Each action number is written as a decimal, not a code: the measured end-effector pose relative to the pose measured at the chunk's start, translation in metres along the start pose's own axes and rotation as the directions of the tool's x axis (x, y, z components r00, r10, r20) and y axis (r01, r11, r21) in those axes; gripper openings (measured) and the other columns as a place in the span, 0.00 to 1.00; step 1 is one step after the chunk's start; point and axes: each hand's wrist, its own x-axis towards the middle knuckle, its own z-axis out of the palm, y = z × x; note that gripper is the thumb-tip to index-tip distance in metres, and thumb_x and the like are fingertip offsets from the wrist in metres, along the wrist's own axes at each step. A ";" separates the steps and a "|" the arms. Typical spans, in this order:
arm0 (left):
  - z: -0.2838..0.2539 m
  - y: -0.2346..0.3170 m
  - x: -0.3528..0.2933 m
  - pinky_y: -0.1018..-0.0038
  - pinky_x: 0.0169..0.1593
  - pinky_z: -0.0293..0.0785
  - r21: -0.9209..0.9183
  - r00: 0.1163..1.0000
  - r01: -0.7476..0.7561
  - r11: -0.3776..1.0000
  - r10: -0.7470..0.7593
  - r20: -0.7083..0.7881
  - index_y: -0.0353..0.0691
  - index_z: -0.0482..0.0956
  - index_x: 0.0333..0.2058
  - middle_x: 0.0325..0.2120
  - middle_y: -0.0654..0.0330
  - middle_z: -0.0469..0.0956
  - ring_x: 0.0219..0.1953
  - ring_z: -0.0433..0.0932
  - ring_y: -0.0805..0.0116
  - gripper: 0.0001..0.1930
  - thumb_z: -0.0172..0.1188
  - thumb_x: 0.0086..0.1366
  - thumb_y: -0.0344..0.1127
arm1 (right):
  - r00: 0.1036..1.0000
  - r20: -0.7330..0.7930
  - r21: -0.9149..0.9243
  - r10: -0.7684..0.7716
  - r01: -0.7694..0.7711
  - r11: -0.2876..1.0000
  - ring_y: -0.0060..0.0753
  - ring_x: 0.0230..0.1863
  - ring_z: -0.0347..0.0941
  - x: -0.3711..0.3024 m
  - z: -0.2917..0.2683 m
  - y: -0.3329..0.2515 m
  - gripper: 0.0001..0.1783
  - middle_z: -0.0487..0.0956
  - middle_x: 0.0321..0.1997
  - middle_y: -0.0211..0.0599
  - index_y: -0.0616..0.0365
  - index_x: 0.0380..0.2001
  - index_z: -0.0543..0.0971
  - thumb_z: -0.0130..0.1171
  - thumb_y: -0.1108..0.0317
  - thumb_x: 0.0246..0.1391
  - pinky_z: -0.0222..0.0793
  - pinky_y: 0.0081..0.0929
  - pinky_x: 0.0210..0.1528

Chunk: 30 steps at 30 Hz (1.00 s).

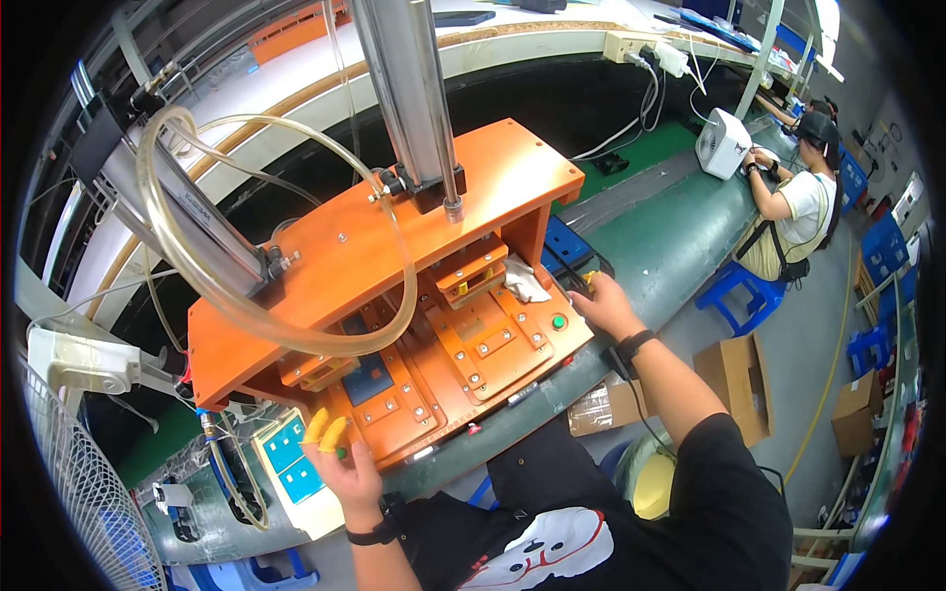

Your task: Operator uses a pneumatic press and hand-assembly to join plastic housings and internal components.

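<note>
An orange press (394, 266) with two upright metal cylinders stands before me on the green bench. My left hand (345, 473), with yellow finger cots on its fingertips, is at the press's left front corner beside a green button (342, 453). Its fingers are stretched out and hold nothing visible. At the right end my right hand (609, 310) is open, beside another green button (559, 322); a yellow cot shows on one finger and the other fingers are partly hidden. A dark blue plate (370, 380) lies in the left bed. A crumpled white cloth (526, 281) rests at the right.
A pale tray with blue pieces (288, 445) stands left of the press. Behind the right hand is a blue tray (565, 242). A clear hose (296, 340) loops over the press. Farther right, a co-worker (803, 197) sits near a white fan (722, 144). Cardboard boxes (734, 384) stand below.
</note>
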 end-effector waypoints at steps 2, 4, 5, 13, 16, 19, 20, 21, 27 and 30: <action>-0.001 0.000 0.001 0.80 0.35 0.75 0.020 1.000 -0.024 1.000 0.025 -0.015 0.34 0.76 0.52 0.59 0.49 0.67 0.49 0.72 0.65 0.15 0.54 0.70 0.34 | 1.000 -0.004 0.046 -0.006 0.007 0.999 0.59 0.38 0.76 0.001 0.005 0.003 0.24 0.77 0.34 0.51 0.66 0.31 0.76 0.70 0.53 0.52 0.73 0.45 0.41; -0.004 0.001 0.000 0.80 0.35 0.75 0.053 0.998 -0.040 0.998 0.042 -0.036 0.34 0.76 0.52 0.59 0.49 0.67 0.50 0.72 0.65 0.15 0.54 0.70 0.33 | 0.999 -0.004 0.142 0.039 -0.038 0.989 0.59 0.38 0.76 0.003 0.013 0.004 0.21 0.78 0.35 0.51 0.66 0.32 0.78 0.70 0.56 0.52 0.73 0.43 0.40; -0.005 0.001 0.000 0.80 0.35 0.75 0.038 0.999 -0.029 0.999 0.030 -0.033 0.34 0.77 0.51 0.59 0.49 0.67 0.51 0.72 0.64 0.15 0.55 0.69 0.33 | 0.998 -0.063 0.193 0.030 -0.017 0.981 0.58 0.38 0.76 0.004 0.021 0.009 0.20 0.78 0.35 0.51 0.66 0.32 0.78 0.70 0.57 0.52 0.73 0.43 0.40; -0.005 0.015 0.008 0.62 0.59 0.65 0.042 0.997 -0.006 0.999 0.009 -0.075 0.36 0.80 0.47 0.55 0.49 0.74 0.57 0.69 0.51 0.15 0.61 0.62 0.33 | 0.968 -0.240 0.221 -0.078 0.132 0.966 0.47 0.28 0.70 0.000 0.032 0.024 0.16 0.74 0.27 0.45 0.65 0.28 0.78 0.72 0.64 0.51 0.66 0.38 0.32; -0.008 0.016 0.008 0.60 0.60 0.64 0.062 0.998 -0.010 0.998 0.014 -0.065 0.36 0.80 0.46 0.54 0.48 0.75 0.56 0.70 0.50 0.15 0.61 0.61 0.32 | 0.971 -0.238 0.342 -0.009 0.092 0.935 0.30 0.24 0.62 0.001 0.043 0.039 0.15 0.69 0.24 0.34 0.64 0.30 0.80 0.72 0.63 0.53 0.59 0.29 0.28; -0.008 0.017 0.010 0.57 0.61 0.63 0.034 0.997 0.011 0.999 -0.009 -0.075 0.36 0.81 0.46 0.52 0.49 0.75 0.55 0.69 0.47 0.15 0.62 0.60 0.33 | 0.976 -0.165 0.481 0.139 -0.044 0.876 0.13 0.22 0.56 0.001 0.044 0.043 0.15 0.66 0.21 0.16 0.60 0.39 0.84 0.73 0.62 0.54 0.54 0.19 0.24; -0.008 0.016 0.011 0.60 0.60 0.64 0.052 0.998 -0.014 0.999 0.017 -0.060 0.36 0.80 0.46 0.53 0.49 0.75 0.55 0.70 0.49 0.15 0.61 0.60 0.32 | 0.978 -0.153 0.462 0.139 -0.053 0.885 0.13 0.21 0.55 0.001 0.043 0.043 0.15 0.66 0.20 0.16 0.60 0.39 0.84 0.73 0.62 0.54 0.54 0.19 0.24; -0.008 0.016 0.010 0.55 0.63 0.62 0.017 0.998 0.024 1.000 -0.023 -0.058 0.35 0.81 0.46 0.51 0.48 0.75 0.55 0.69 0.44 0.16 0.64 0.60 0.35 | 0.980 -0.152 0.434 0.131 -0.053 0.900 0.12 0.21 0.57 0.001 0.044 0.044 0.17 0.67 0.19 0.17 0.62 0.40 0.84 0.72 0.61 0.55 0.56 0.19 0.24; -0.007 0.015 0.010 0.56 0.63 0.62 -0.006 0.998 0.044 0.999 -0.044 -0.038 0.35 0.81 0.46 0.51 0.48 0.75 0.55 0.69 0.45 0.16 0.64 0.61 0.36 | 0.987 -0.109 0.393 0.117 -0.065 0.917 0.18 0.22 0.62 -0.003 0.032 0.026 0.17 0.70 0.20 0.26 0.66 0.30 0.81 0.72 0.61 0.54 0.58 0.24 0.25; -0.008 0.014 0.010 0.56 0.63 0.62 -0.014 0.999 0.042 0.999 -0.042 -0.025 0.36 0.80 0.47 0.52 0.48 0.75 0.56 0.69 0.46 0.16 0.63 0.61 0.36 | 0.992 -0.112 0.373 0.063 -0.016 0.928 0.25 0.23 0.62 -0.001 0.032 0.016 0.21 0.70 0.21 0.33 0.69 0.23 0.75 0.72 0.61 0.54 0.58 0.30 0.26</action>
